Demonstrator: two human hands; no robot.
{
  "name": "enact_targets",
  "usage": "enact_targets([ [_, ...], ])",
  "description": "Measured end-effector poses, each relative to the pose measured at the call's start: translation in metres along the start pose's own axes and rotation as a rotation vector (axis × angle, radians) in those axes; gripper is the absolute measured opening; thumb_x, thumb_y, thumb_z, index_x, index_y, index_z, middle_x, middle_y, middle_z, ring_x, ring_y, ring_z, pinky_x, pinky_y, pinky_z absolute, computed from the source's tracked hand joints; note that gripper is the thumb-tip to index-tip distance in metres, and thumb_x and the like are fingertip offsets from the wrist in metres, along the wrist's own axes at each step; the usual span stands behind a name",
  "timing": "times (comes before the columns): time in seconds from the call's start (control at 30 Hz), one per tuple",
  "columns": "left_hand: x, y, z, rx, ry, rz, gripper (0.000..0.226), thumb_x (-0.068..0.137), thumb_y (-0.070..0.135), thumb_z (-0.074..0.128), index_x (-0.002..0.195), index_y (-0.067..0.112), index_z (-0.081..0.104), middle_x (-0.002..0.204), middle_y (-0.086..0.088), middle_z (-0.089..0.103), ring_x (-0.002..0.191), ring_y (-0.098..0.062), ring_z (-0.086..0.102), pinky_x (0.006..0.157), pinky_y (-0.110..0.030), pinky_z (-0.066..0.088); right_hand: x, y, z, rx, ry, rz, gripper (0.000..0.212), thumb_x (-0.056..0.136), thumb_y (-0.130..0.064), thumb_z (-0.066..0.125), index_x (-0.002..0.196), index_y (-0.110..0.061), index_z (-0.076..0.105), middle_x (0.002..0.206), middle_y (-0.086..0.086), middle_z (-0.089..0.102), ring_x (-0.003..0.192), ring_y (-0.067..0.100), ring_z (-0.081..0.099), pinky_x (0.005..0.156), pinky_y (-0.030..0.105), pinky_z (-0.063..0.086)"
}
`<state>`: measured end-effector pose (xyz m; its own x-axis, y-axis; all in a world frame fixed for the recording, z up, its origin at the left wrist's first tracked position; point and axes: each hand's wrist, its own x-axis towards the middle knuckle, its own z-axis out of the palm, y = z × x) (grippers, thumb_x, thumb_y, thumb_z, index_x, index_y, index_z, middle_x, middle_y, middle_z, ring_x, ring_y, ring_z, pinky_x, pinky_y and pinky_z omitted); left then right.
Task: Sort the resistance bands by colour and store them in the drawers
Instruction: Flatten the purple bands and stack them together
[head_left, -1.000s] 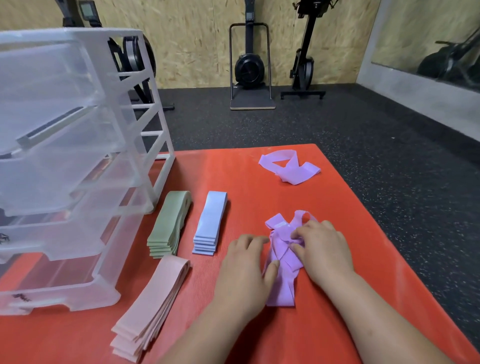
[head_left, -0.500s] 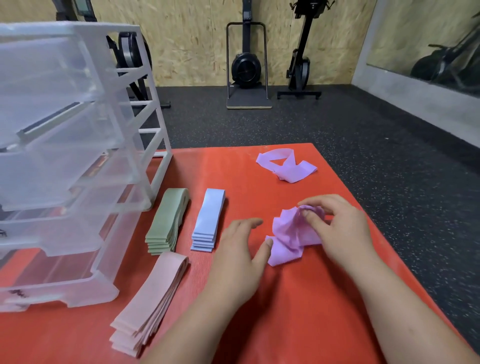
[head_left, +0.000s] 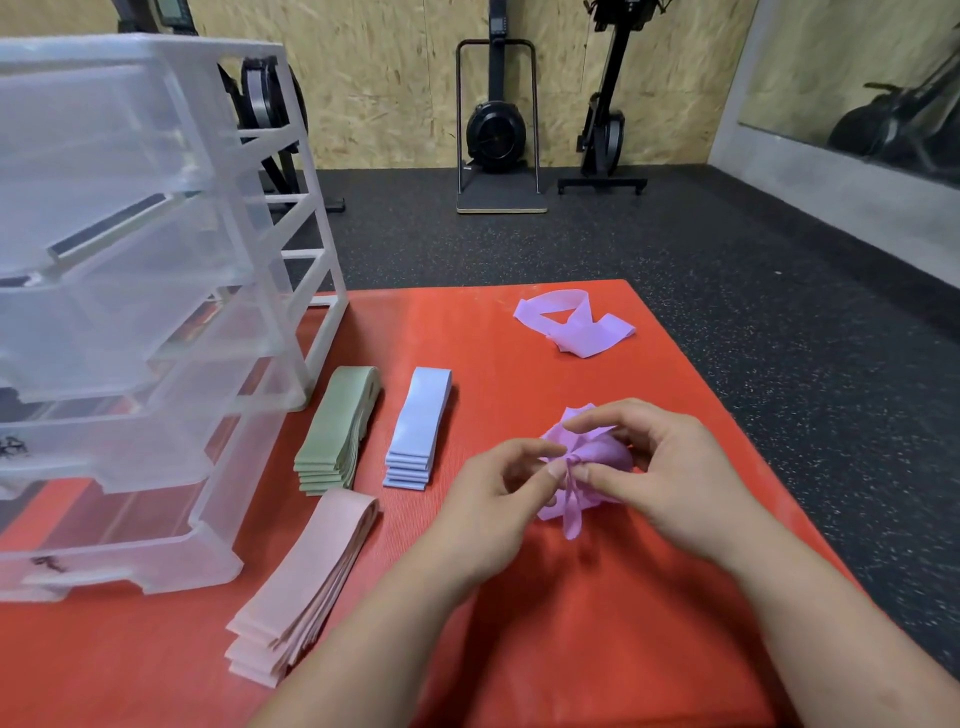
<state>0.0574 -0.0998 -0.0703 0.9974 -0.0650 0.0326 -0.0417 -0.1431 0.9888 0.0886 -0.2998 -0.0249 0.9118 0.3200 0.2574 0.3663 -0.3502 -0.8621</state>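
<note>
A bunched purple band (head_left: 602, 454) sits just above the red mat between both hands. My left hand (head_left: 498, 499) pinches it at a twisted strand, and my right hand (head_left: 670, 473) grips the bundle from the right and top. Another loose purple band (head_left: 576, 327) lies further back on the mat. Three neat stacks lie to the left: green bands (head_left: 337, 431), blue bands (head_left: 421, 428) and pink bands (head_left: 306, 587). A clear plastic drawer unit (head_left: 130, 312) stands at the left with its drawers pulled partly out.
The red mat (head_left: 519, 649) ends on the right at dark rubber flooring (head_left: 779, 312). Rowing machines (head_left: 498, 124) stand upright against the wooden back wall. A mirror (head_left: 872, 88) is on the right wall.
The purple band went from lying flat under both hands to being gathered into a bundle and lifted. My left hand moved from beside it to pinching it.
</note>
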Motion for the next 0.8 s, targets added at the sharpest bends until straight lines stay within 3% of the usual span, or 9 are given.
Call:
enact_targets([
  [0.13, -0.002, 0.006, 0.001, -0.048, -0.080, -0.028, 0.030, 0.106, 0.041, 0.061, 0.136, 0.035, 0.066, 0.124, 0.010, 0.075, 0.113, -0.006, 0.071, 0.095, -0.030, 0.057, 0.000, -0.001, -0.001, 0.115, -0.018, 0.034, 0.044, 0.079, 0.000, 0.087, 0.111, -0.030, 0.077, 0.112, -0.003, 0.077, 0.103, 0.018, 0.075, 0.094, 0.051, 0.060],
  [0.23, -0.002, 0.010, 0.001, -0.091, -0.105, -0.010, 0.027, 0.107, 0.032, 0.062, 0.131, 0.023, 0.069, 0.105, -0.006, 0.080, 0.094, -0.012, 0.072, 0.091, -0.039, 0.057, 0.001, -0.003, -0.003, 0.159, -0.037, 0.046, 0.047, 0.079, 0.003, 0.085, 0.113, -0.029, 0.077, 0.109, 0.000, 0.078, 0.103, 0.021, 0.076, 0.096, 0.051, 0.060],
  [0.3, 0.002, 0.007, -0.003, -0.100, -0.066, 0.009, 0.023, 0.101, 0.022, 0.072, 0.125, 0.023, 0.072, 0.095, -0.005, 0.078, 0.085, -0.016, 0.068, 0.090, -0.044, 0.057, 0.001, -0.003, -0.005, 0.108, -0.037, 0.050, 0.050, 0.078, 0.005, 0.083, 0.113, -0.030, 0.077, 0.108, -0.002, 0.078, 0.098, 0.023, 0.075, 0.095, 0.052, 0.059],
  [0.4, 0.008, 0.000, -0.012, -0.069, 0.040, 0.013, 0.032, 0.090, 0.014, 0.080, 0.116, 0.032, 0.076, 0.092, 0.006, 0.072, 0.077, -0.015, 0.061, 0.078, -0.040, 0.055, 0.002, -0.001, -0.008, 0.063, -0.025, 0.062, 0.054, 0.075, 0.005, 0.082, 0.113, -0.033, 0.076, 0.102, -0.002, 0.078, 0.092, 0.031, 0.072, 0.090, 0.055, 0.059],
  [0.47, 0.009, -0.001, -0.015, -0.074, 0.094, 0.044, 0.034, 0.089, 0.008, 0.080, 0.116, 0.029, 0.076, 0.087, 0.011, 0.070, 0.073, -0.011, 0.059, 0.072, -0.029, 0.052, 0.003, 0.001, -0.009, 0.025, -0.046, 0.068, 0.055, 0.075, 0.000, 0.083, 0.115, -0.038, 0.074, 0.100, -0.002, 0.077, 0.090, 0.035, 0.071, 0.088, 0.055, 0.060],
  [0.57, 0.008, 0.004, -0.017, -0.084, 0.153, 0.103, 0.036, 0.092, -0.002, 0.076, 0.118, 0.023, 0.073, 0.079, 0.014, 0.070, 0.072, -0.004, 0.062, 0.071, -0.021, 0.050, 0.002, 0.003, -0.009, -0.156, -0.197, 0.095, 0.068, 0.073, -0.011, 0.087, 0.125, -0.051, 0.065, 0.121, -0.019, 0.068, 0.096, 0.013, 0.069, 0.089, 0.035, 0.057],
  [0.67, 0.007, 0.007, -0.018, -0.081, 0.126, 0.137, 0.038, 0.091, 0.004, 0.080, 0.120, 0.028, 0.072, 0.096, 0.000, 0.078, 0.085, -0.015, 0.072, 0.081, -0.035, 0.060, -0.001, -0.001, -0.004, -0.225, -0.340, 0.117, 0.079, 0.074, -0.030, 0.090, 0.141, -0.050, 0.054, 0.137, -0.028, 0.059, 0.125, -0.005, 0.057, 0.104, 0.025, 0.047],
  [0.73, 0.006, 0.008, -0.016, -0.077, 0.111, 0.140, 0.041, 0.088, 0.006, 0.085, 0.119, 0.030, 0.072, 0.102, -0.003, 0.077, 0.085, -0.016, 0.073, 0.081, -0.037, 0.061, 0.000, -0.006, 0.002, -0.193, -0.280, 0.095, 0.066, 0.083, -0.036, 0.086, 0.141, -0.042, 0.057, 0.131, -0.025, 0.065, 0.124, -0.006, 0.059, 0.106, 0.026, 0.047],
  [0.8, 0.005, 0.008, -0.013, -0.082, 0.135, 0.145, 0.042, 0.085, 0.011, 0.088, 0.117, 0.033, 0.073, 0.105, 0.000, 0.074, 0.081, -0.015, 0.071, 0.080, -0.036, 0.062, 0.002, -0.009, 0.007, -0.176, -0.188, 0.066, 0.045, 0.087, -0.028, 0.083, 0.129, -0.036, 0.068, 0.110, -0.017, 0.074, 0.105, -0.001, 0.068, 0.096, 0.027, 0.052],
])
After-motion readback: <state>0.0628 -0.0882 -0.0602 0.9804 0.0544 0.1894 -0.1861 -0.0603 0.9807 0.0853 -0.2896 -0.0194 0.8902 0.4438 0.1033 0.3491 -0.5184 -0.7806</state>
